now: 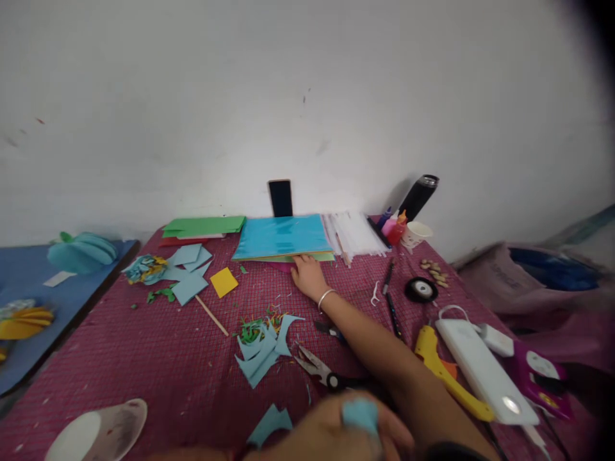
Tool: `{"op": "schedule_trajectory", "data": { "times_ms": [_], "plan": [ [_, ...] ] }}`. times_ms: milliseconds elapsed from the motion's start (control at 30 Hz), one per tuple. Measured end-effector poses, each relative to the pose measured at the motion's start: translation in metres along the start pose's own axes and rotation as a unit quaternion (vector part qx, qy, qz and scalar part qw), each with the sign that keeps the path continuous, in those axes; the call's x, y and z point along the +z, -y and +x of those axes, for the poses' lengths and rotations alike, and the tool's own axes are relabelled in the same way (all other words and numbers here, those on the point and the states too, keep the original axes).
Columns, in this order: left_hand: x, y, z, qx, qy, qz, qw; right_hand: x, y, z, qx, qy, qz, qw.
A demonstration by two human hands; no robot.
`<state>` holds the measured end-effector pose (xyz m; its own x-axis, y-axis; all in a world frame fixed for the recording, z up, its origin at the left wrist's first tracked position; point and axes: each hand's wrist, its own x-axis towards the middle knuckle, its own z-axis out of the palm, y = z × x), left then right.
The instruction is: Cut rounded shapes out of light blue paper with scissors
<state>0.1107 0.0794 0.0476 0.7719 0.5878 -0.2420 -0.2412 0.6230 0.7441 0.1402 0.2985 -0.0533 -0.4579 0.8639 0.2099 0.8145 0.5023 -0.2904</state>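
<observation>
My left hand (343,428), blurred at the bottom edge, is closed around a small light blue piece of paper (360,413). My right hand (307,275), with a bangle at the wrist, reaches across to the front edge of a stack of coloured paper (283,235). Its fingers grip that edge, where a light green sheet shows below the blue top one; the fingertips are partly hidden. Light blue paper scraps (266,352) lie before the left hand, beside pliers (314,368) with black handles. Another light blue scrap (270,424) is partly covered by the left arm.
Blue squares (189,287), a yellow square (223,282) and a wooden stick (211,315) lie left. A paper cup (137,419) rests on its side. At right are a yellow glue gun (435,358), power bank (485,371), tape roll (421,290) and black flask (418,197).
</observation>
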Motion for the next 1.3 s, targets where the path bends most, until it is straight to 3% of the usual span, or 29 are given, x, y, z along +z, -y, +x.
{"op": "schedule_trajectory", "data": {
  "times_ms": [67, 133, 233, 333, 400, 533, 633, 800, 1100, 1200, 1300],
  "plan": [
    [-0.022, -0.031, 0.001, 0.051, -0.223, 0.032, 0.973, -0.001, 0.000, -0.001, -0.008, 0.005, 0.014, 1.000],
    [-0.059, -0.065, 0.007, 0.115, -0.323, 0.171, 0.923, -0.002, -0.001, -0.001, -0.018, 0.009, 0.026, 0.999],
    [-0.130, -0.111, 0.017, 0.158, -0.430, 0.415, 0.786, -0.004, -0.001, -0.002, -0.031, 0.003, 0.035, 0.999],
    [-0.189, -0.136, 0.024, 0.092, -0.431, 0.615, 0.654, -0.006, 0.000, -0.002, -0.039, -0.005, 0.036, 0.999],
    [-0.214, -0.141, 0.028, 0.063, -0.408, 0.656, 0.632, -0.006, 0.000, -0.003, -0.040, -0.005, 0.038, 0.998],
    [-0.241, -0.147, 0.036, -0.011, -0.326, 0.780, 0.534, -0.003, 0.000, -0.003, -0.048, -0.019, 0.042, 0.998],
    [-0.255, -0.158, 0.041, -0.027, -0.298, 0.800, 0.521, 0.000, -0.001, -0.002, -0.052, -0.023, 0.041, 0.998],
    [-0.274, -0.177, 0.045, -0.042, -0.272, 0.805, 0.525, 0.001, -0.001, -0.003, -0.048, -0.014, 0.035, 0.998],
    [-0.277, -0.184, 0.047, -0.048, -0.297, 0.785, 0.542, 0.003, -0.001, -0.003, -0.051, -0.021, 0.039, 0.998],
    [-0.274, -0.184, 0.049, -0.024, -0.314, 0.802, 0.508, 0.002, -0.001, -0.003, -0.049, -0.023, 0.040, 0.998],
    [-0.267, -0.181, 0.050, 0.018, -0.343, 0.826, 0.447, 0.002, 0.000, -0.003, -0.049, -0.025, 0.043, 0.998]
  ]
}}
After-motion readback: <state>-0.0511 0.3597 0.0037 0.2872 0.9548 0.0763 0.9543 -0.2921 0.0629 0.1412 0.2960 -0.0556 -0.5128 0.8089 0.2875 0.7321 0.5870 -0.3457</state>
